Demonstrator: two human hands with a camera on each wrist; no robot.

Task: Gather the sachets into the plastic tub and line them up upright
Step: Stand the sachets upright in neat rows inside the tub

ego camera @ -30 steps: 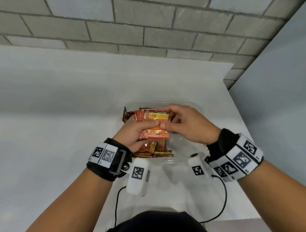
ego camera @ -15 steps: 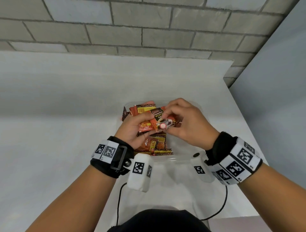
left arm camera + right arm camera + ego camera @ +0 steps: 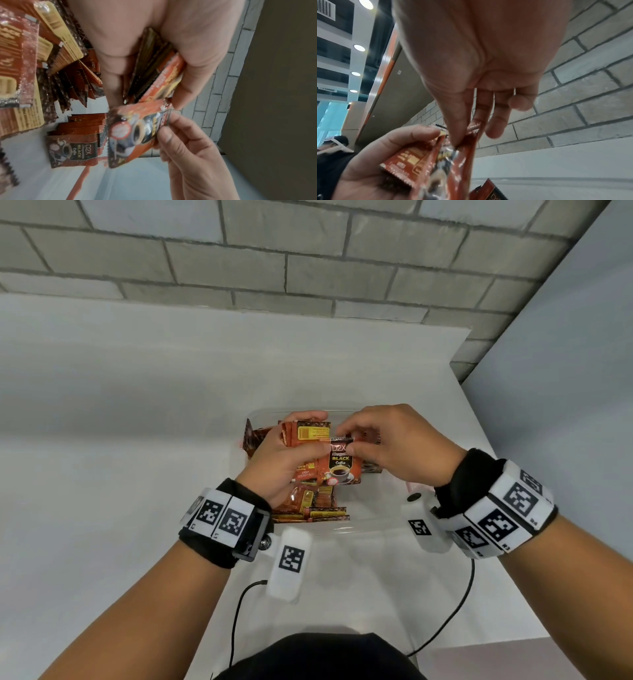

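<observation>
White tabletop [image 3: 137, 440] under a grey block wall [image 3: 308, 251]: right hand [image 3: 397, 446] fingers [image 3: 169, 136] pinch the top edge of one sachet [image 3: 340, 465], its long axis upright, label toward the person. Left hand [image 3: 284, 460] grips a bundle [image 3: 310, 433] touching it. Both hover over the tub [image 3: 359, 529], where more sachets stand.

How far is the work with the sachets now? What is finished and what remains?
Done: no sachet shows on the table; all visible ones are in the plastic tub or in the hands, and some stand in a row. In hand: the left hand grips a small bundle, and the right hand pinches a single sachet by its top edge. Left: several sachets lie flat in the tub.
</observation>
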